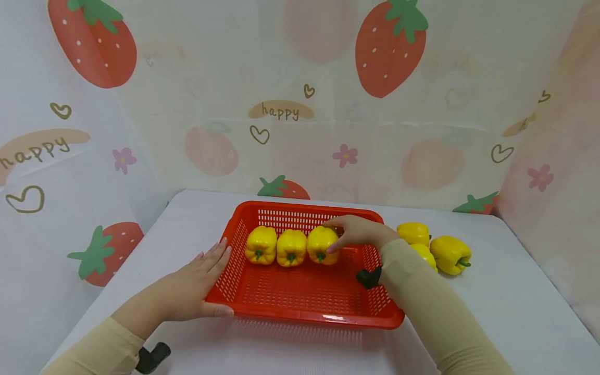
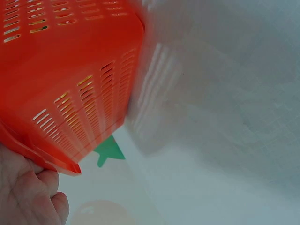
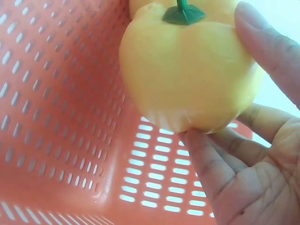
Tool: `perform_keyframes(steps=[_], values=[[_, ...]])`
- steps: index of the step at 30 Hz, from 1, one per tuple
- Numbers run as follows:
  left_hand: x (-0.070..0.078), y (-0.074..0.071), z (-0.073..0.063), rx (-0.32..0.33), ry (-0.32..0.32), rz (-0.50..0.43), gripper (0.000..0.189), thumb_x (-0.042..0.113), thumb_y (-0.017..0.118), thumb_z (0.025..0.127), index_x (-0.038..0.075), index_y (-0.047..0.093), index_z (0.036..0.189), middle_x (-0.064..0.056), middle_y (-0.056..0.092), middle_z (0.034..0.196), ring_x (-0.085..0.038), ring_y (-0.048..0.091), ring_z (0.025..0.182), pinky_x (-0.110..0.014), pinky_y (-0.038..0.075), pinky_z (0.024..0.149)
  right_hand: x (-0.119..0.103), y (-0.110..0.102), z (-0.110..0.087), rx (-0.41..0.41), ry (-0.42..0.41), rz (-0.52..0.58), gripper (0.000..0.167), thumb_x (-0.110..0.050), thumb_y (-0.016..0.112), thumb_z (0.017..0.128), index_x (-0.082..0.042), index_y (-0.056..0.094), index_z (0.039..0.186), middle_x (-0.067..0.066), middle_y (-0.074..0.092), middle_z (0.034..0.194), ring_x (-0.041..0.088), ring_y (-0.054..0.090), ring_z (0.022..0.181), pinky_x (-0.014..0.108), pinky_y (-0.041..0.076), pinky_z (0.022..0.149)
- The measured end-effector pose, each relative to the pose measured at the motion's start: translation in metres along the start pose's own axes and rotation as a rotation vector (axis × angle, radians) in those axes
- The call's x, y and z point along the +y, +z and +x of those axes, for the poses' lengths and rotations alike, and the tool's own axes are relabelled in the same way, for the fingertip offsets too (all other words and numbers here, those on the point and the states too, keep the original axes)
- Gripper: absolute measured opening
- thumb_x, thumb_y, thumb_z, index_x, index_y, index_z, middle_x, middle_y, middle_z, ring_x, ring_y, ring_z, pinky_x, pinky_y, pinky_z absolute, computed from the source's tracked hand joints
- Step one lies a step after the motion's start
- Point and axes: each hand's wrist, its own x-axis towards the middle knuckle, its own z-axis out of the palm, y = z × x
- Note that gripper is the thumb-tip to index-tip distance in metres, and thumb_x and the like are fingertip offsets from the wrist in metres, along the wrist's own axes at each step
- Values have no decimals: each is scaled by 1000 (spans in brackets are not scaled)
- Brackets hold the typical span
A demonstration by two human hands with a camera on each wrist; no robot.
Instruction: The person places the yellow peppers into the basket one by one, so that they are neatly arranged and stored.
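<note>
Your right hand [image 1: 358,230], over the basket's right half, has its grip closed around a yellow pepper [image 1: 320,240]: the right wrist view shows the thumb on one side and fingertips on the other, set apart only by the pepper's width. This pepper is inside the red basket [image 1: 300,314], toward its far edge, right end of a row of three; whether it bears on the basket floor you cannot tell. The middle pepper [image 1: 291,248] is just beside it, and the left pepper [image 1: 261,246] lies nearest the basket's left edge. Green stems face the near edge.

Your left hand [image 1: 189,291] has its grip spread, fingers extended along the basket's left edge, thumb at the near left corner. The basket rests on the white worktop [image 1: 520,307]. Beyond its right edge, toward the worktop's far right corner, lie three more peppers [image 1: 451,255], clustered together. Your right sleeve [image 1: 424,299] crosses the basket's right edge, hiding part of it and of one clustered pepper. Behind the worktop's far edge hangs a strawberry-printed backdrop [image 1: 391,49].
</note>
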Motion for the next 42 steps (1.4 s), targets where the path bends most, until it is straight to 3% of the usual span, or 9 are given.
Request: perform_keyframes(steps=[13,28,42], values=[[1,-2,0,-3,-1,-4,117,80,49,64,5,13,147,-12,4,153,-30,9,139,-51,19,108,3,1,6,-6,-3,-46,78,-42,78,68,-18,46,135,1,50,128,19,48,109,39,38,99],[1,-1,0,15,10,-3,117,79,50,65,4,14,146,-14,5,153,-30,9,139,-52,18,108,3,3,5,-26,39,65,81,-35,81,66,-16,45,136,2,49,125,21,47,110,39,40,98],[3,-1,-1,28,21,5,117,81,47,65,3,13,146,-14,5,153,-30,10,139,-51,18,108,3,6,4,-57,38,-77,77,-36,79,68,-15,46,135,2,51,123,20,46,110,39,36,101]])
